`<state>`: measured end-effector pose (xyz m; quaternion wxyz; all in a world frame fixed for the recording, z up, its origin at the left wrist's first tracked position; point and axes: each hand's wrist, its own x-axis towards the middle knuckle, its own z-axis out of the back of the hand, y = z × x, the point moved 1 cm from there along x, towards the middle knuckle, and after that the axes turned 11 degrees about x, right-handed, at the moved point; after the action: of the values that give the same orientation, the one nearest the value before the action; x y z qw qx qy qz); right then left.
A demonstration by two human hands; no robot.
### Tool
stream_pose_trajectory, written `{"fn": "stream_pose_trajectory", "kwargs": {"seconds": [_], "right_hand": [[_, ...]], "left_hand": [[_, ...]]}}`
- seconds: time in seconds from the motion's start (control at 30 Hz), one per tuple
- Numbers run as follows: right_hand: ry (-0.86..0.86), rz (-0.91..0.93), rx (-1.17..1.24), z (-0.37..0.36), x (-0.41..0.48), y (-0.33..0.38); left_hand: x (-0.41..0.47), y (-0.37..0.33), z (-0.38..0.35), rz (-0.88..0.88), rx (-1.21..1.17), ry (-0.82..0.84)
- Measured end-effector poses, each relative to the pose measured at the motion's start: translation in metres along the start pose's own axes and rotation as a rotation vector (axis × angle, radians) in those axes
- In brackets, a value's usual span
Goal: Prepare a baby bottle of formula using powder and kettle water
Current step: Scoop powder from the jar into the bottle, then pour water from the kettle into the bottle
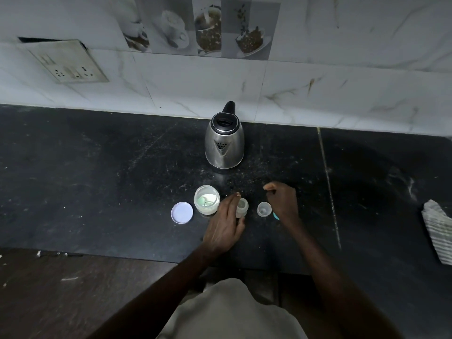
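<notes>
A clear baby bottle [242, 207] stands uncapped on the black counter [97, 179]. My left hand [225, 223] wraps around its left side and holds it. To its left is an open jar of white powder [207, 199] with a green scoop inside. The jar's pale lid [182, 213] lies flat further left. A clear bottle cap [264, 209] sits right of the bottle. My right hand [282, 200] hovers over the counter beside that cap, fingers curled, partly covering a teal piece [276, 216]. A steel kettle [224, 140] stands behind, lid closed.
A striped grey cloth [439, 231] lies at the counter's right edge. A wall socket plate [67, 62] sits on the tiled wall at the upper left. The counter's front edge runs just below my hands.
</notes>
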<state>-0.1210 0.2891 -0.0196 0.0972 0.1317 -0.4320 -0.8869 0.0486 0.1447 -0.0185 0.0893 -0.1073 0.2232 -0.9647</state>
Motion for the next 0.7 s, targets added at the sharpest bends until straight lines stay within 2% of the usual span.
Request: {"fn": "stream_pose_trajectory", "kwargs": {"seconds": [0.2,0.37,0.47,0.57,0.7], "right_hand": [[0.110,-0.051,0.179,-0.010,0.045,0.054],[0.012,-0.207,0.505,-0.020,0.126,0.124],[0.143,-0.306,0.625,-0.024,0.161,0.160],[0.305,-0.349,0.640,-0.031,0.180,0.176],[0.355,-0.358,0.673,-0.038,0.192,0.185]], "left_hand": [[0.005,-0.003,-0.014,0.080,0.028,0.098],[0.012,-0.006,-0.014,0.168,-0.006,0.150],[0.017,-0.006,-0.013,0.194,0.008,0.156],[0.022,-0.002,-0.012,0.216,0.014,0.191],[0.027,0.005,-0.013,0.210,0.019,0.213]]}}
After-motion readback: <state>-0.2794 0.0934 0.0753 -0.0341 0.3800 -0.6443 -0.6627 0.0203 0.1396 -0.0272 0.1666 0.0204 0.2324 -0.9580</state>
